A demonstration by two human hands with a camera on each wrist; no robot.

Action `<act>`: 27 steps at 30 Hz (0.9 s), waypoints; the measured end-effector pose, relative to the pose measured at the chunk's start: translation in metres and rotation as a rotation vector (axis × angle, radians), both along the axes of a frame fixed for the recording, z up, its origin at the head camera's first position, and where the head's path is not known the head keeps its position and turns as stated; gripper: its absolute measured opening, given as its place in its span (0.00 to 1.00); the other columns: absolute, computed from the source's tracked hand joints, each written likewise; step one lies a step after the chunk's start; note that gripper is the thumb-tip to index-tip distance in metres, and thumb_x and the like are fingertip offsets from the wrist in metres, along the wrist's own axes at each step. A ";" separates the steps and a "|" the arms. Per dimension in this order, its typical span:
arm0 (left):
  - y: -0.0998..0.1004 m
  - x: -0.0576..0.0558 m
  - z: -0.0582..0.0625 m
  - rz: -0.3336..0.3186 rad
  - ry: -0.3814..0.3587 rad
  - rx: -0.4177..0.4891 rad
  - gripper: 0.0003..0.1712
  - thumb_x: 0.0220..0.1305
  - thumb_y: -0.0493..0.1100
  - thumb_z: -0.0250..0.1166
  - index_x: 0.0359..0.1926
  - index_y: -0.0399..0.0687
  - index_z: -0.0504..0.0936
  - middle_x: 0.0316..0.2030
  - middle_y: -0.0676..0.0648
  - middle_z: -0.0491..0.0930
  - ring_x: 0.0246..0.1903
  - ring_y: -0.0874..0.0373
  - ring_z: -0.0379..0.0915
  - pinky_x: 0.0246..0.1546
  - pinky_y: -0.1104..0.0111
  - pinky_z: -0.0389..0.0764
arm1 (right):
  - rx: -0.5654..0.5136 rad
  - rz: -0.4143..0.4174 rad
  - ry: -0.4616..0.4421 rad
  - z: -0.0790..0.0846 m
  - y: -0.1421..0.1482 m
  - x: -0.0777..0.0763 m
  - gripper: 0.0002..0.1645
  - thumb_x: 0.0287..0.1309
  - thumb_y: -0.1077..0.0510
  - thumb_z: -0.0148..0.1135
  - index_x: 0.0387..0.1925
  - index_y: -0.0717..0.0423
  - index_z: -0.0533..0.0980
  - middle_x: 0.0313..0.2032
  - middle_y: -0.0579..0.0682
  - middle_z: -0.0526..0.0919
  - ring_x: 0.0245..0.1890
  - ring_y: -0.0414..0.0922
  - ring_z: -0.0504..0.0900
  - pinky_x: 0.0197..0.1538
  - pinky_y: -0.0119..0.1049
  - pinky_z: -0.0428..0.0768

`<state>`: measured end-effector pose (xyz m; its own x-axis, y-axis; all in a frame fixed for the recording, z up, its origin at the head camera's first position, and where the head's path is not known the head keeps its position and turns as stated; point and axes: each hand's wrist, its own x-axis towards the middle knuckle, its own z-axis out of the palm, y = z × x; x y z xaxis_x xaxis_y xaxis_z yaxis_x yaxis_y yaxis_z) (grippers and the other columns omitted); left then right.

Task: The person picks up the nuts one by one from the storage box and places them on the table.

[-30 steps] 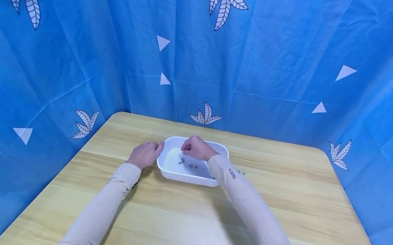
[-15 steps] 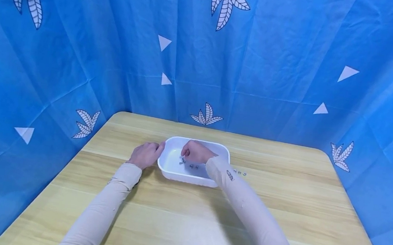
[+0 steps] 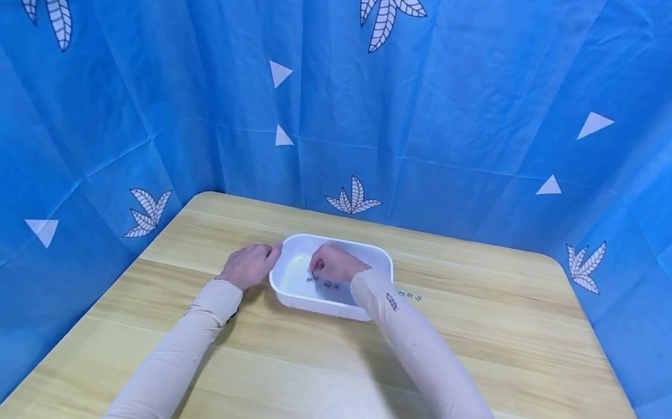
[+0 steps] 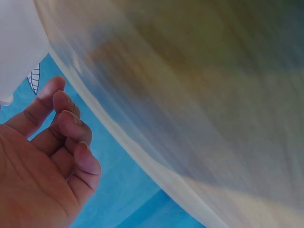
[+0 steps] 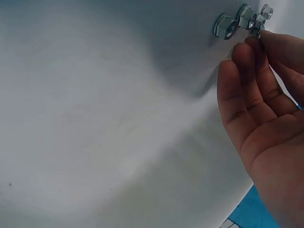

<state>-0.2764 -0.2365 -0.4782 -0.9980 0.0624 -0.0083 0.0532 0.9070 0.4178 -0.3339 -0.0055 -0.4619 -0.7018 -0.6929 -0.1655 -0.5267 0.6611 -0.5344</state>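
Observation:
A white plastic tray (image 3: 325, 306) stands on the wooden table, with several silver flange nuts (image 3: 328, 284) on its floor. My right hand (image 3: 337, 263) is inside the tray, bent down over its left half. Thumb and fingertips come together there and pinch a flange nut (image 5: 257, 32), mostly covered by the fingers; other nuts lie just beyond them. At the tray's left end, my left hand (image 3: 247, 265) touches the rim with its thumb side. Its fingers (image 4: 71, 126) are loosely curled outside the tray in the left wrist view, where the thumb is hidden.
On the table (image 3: 266, 381), a short row of small nuts (image 3: 410, 295) lies just right of the tray, close by the right sleeve (image 3: 420, 343). A blue patterned curtain (image 3: 448, 98) hangs round the table's back and sides.
My right hand has lowered slightly into the tray, its fingertips coming down to the nuts at the left. The left hand stays at the rim.

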 end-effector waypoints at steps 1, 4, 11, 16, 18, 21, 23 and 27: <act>0.000 0.000 0.000 0.001 0.000 0.002 0.44 0.80 0.66 0.32 0.60 0.38 0.82 0.54 0.36 0.86 0.54 0.39 0.83 0.55 0.45 0.81 | 0.004 -0.003 -0.004 0.000 0.000 0.000 0.13 0.68 0.66 0.62 0.47 0.56 0.87 0.45 0.51 0.90 0.39 0.41 0.84 0.56 0.35 0.83; 0.000 0.000 -0.001 -0.001 0.000 0.006 0.44 0.80 0.66 0.33 0.60 0.38 0.83 0.53 0.36 0.86 0.52 0.40 0.83 0.55 0.46 0.81 | 0.016 -0.008 -0.014 -0.001 0.000 0.000 0.15 0.66 0.68 0.60 0.48 0.55 0.87 0.44 0.50 0.89 0.37 0.41 0.83 0.53 0.34 0.81; -0.001 -0.002 -0.002 -0.002 0.002 0.006 0.43 0.80 0.66 0.33 0.60 0.38 0.83 0.52 0.37 0.86 0.50 0.42 0.83 0.54 0.46 0.82 | 0.043 -0.009 -0.013 -0.002 -0.001 -0.001 0.12 0.66 0.65 0.64 0.45 0.51 0.88 0.44 0.48 0.89 0.35 0.39 0.83 0.45 0.30 0.81; 0.000 0.000 0.001 -0.001 -0.003 -0.005 0.44 0.80 0.66 0.33 0.59 0.38 0.83 0.50 0.37 0.87 0.48 0.43 0.83 0.52 0.47 0.82 | 0.039 0.019 -0.001 0.000 -0.001 0.001 0.12 0.65 0.65 0.65 0.46 0.53 0.88 0.42 0.48 0.89 0.33 0.39 0.82 0.42 0.29 0.81; 0.001 0.001 0.002 0.000 -0.004 -0.003 0.44 0.81 0.66 0.33 0.59 0.38 0.83 0.48 0.38 0.87 0.46 0.44 0.83 0.51 0.48 0.82 | 0.035 0.023 -0.006 0.001 -0.001 0.002 0.12 0.64 0.65 0.65 0.46 0.53 0.87 0.41 0.49 0.89 0.32 0.40 0.83 0.41 0.30 0.81; 0.002 0.002 0.003 0.000 -0.001 -0.003 0.43 0.81 0.66 0.33 0.58 0.38 0.84 0.48 0.38 0.87 0.45 0.45 0.83 0.50 0.48 0.82 | 0.038 0.016 -0.001 0.003 -0.001 0.004 0.12 0.64 0.65 0.66 0.47 0.54 0.87 0.42 0.49 0.89 0.33 0.40 0.83 0.43 0.31 0.82; 0.002 0.002 0.003 0.000 0.000 -0.002 0.43 0.81 0.66 0.33 0.58 0.38 0.84 0.47 0.38 0.87 0.45 0.45 0.83 0.50 0.48 0.82 | 0.040 0.014 0.006 0.003 0.000 0.005 0.12 0.64 0.65 0.66 0.47 0.55 0.87 0.44 0.50 0.90 0.35 0.40 0.84 0.47 0.32 0.83; 0.003 0.002 0.003 0.001 0.001 -0.003 0.44 0.81 0.66 0.33 0.59 0.38 0.83 0.49 0.38 0.87 0.46 0.44 0.83 0.52 0.47 0.82 | 0.073 0.012 0.022 0.004 -0.001 0.008 0.12 0.66 0.63 0.65 0.49 0.56 0.86 0.45 0.50 0.90 0.37 0.39 0.84 0.52 0.31 0.83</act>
<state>-0.2742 -0.2334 -0.4748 -0.9981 0.0611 -0.0077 0.0524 0.9082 0.4153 -0.3257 -0.0063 -0.4581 -0.6975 -0.6878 -0.2008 -0.5459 0.6916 -0.4729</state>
